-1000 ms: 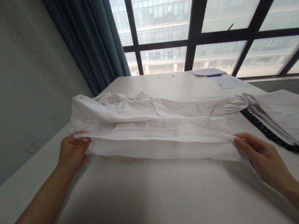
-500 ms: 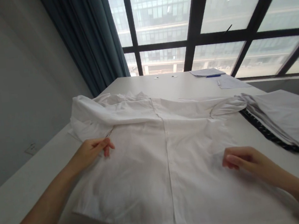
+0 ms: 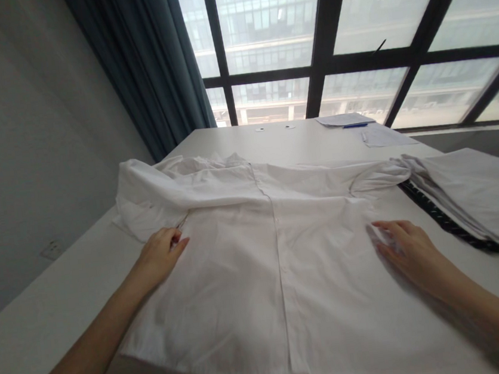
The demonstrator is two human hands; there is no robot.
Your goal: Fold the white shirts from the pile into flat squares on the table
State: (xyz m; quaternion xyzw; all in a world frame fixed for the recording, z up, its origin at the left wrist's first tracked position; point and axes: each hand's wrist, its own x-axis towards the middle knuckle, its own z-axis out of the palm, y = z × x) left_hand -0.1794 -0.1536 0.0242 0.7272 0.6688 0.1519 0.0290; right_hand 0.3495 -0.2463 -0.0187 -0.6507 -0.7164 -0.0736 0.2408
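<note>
Flanking the white shirt (image 3: 236,272) are the right hand (image 3: 412,249), grip apart, and the left hand (image 3: 160,254), whose grip I cannot tell.

Thin, wrinkled white cloth shirt (image 3: 235,260) on a smooth, pale, matt table (image 3: 235,140).

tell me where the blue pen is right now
In the head view, the blue pen lies toward the far right of the white table, by the papers near the window.
</note>
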